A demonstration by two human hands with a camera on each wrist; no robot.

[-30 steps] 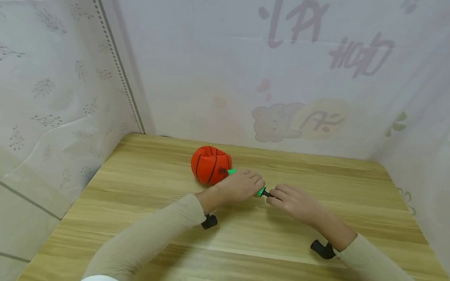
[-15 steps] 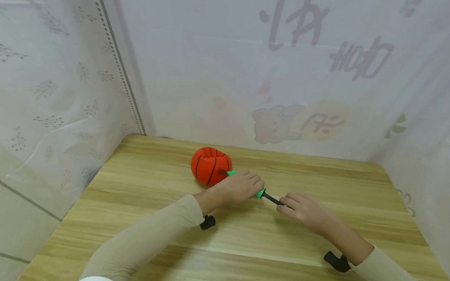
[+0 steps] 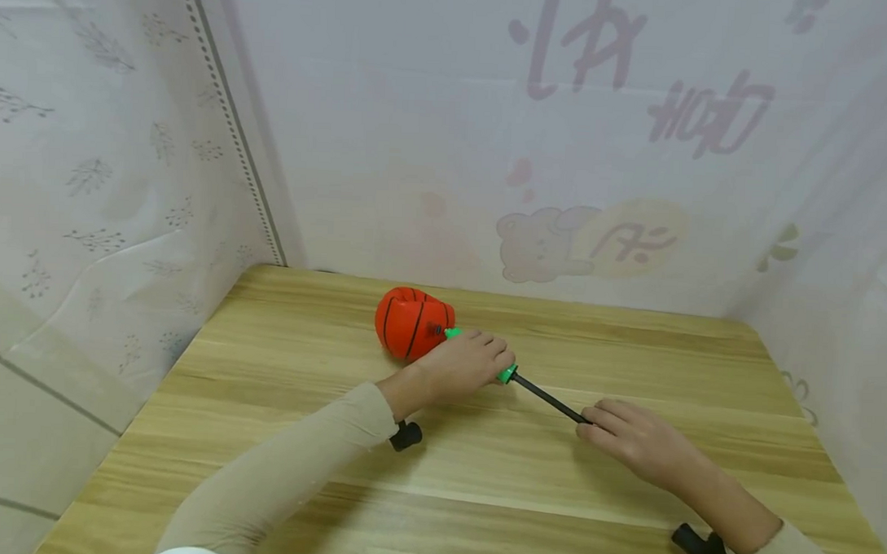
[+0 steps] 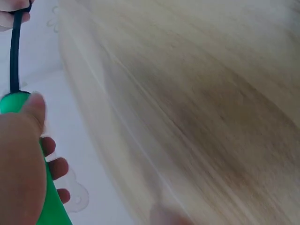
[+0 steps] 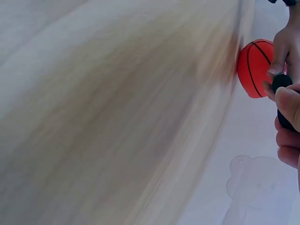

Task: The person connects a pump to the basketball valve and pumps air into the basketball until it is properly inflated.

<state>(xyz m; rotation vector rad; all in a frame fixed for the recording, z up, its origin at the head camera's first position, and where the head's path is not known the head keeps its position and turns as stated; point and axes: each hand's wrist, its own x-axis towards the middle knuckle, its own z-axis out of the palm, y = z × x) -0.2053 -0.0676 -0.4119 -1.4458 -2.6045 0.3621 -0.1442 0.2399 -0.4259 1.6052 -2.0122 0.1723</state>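
Note:
A dented, partly deflated orange-red toy basketball [image 3: 405, 326] rests toward the back of the table. At its right side is the tip of a green hand pump [image 3: 508, 373]; whether the needle is inside the ball is too small to tell. My left hand [image 3: 464, 364] wraps round the pump's green barrel [image 4: 52, 208], thumb near its end. A long stretch of black pump rod [image 3: 549, 398] shows between the hands. My right hand [image 3: 637, 440] grips the black handle [image 5: 282, 83] at the rod's outer end, its fingers curled round it in the right wrist view.
The wood-grain table [image 3: 319, 485] runs back to a pale printed curtain [image 3: 390, 128]. Similar hangings stand at the left and right sides. A black wrist-worn piece [image 3: 406, 435] sits under the left wrist, another black piece [image 3: 700, 547] under the right.
My right hand has moved right and toward the front edge, drawing the pump rod much farther out of the barrel. My left hand and the ball have hardly shifted.

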